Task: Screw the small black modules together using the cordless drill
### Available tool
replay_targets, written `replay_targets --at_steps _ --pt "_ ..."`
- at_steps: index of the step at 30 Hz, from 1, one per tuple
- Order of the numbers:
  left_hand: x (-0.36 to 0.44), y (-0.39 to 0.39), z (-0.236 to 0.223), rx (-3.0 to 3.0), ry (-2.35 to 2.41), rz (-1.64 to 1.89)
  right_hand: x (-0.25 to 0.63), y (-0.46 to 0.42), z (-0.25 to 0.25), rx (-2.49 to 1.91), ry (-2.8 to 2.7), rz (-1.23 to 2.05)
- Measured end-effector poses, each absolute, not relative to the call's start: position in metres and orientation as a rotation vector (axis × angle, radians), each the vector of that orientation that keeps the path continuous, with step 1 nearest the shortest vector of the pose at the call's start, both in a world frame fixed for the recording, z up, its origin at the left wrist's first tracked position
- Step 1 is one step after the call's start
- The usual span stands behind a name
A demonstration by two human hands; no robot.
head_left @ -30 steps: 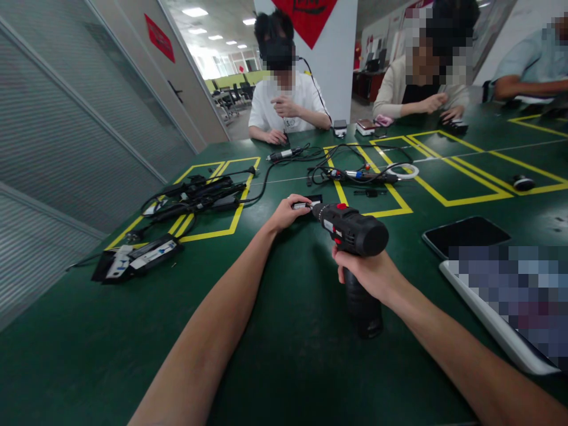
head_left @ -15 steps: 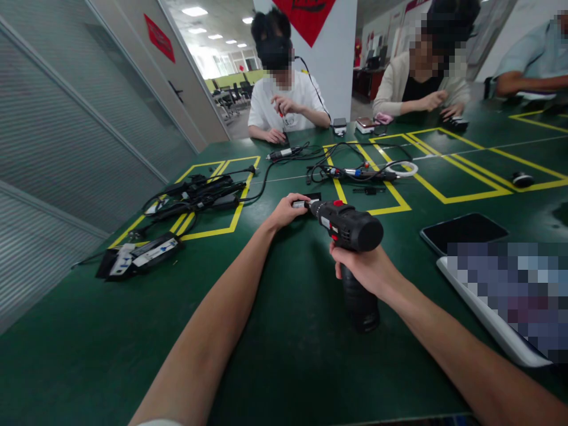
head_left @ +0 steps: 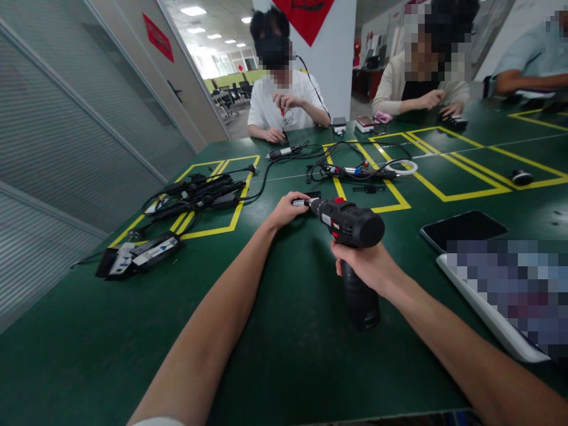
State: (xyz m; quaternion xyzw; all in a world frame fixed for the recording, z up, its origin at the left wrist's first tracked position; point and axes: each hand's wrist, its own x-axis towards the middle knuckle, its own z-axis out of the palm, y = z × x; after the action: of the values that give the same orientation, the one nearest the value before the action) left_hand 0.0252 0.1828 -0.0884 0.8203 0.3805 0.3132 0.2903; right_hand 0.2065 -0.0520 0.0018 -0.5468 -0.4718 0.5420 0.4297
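My right hand [head_left: 361, 266] is wrapped round the grip of a black cordless drill [head_left: 350, 228] with a red switch on top, its nose pointing away from me to the left. At the drill's tip my left hand [head_left: 286, 211] pinches a small silvery part [head_left: 300, 203]. A small black flat piece [head_left: 314, 194] lies on the green table [head_left: 284, 331] just beyond the tip.
Black cables and adapters [head_left: 199, 195] lie at left, a flat black-and-white device [head_left: 142, 253] nearer the edge. More cables and a white ring [head_left: 402, 168] sit ahead. A dark phone [head_left: 464, 229] and a tablet [head_left: 492, 296] lie at right. Three other people sit across the table.
The drill and both hands have shifted slightly toward me and left. The person opposite has raised a hand to the chest.
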Motion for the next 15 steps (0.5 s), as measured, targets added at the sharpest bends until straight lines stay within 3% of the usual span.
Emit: replay_targets --at_steps 15 --pt "0.0253 0.1829 -0.0888 2.138 0.993 0.847 0.2108 -0.0508 -0.0042 -1.328 -1.092 1.384"
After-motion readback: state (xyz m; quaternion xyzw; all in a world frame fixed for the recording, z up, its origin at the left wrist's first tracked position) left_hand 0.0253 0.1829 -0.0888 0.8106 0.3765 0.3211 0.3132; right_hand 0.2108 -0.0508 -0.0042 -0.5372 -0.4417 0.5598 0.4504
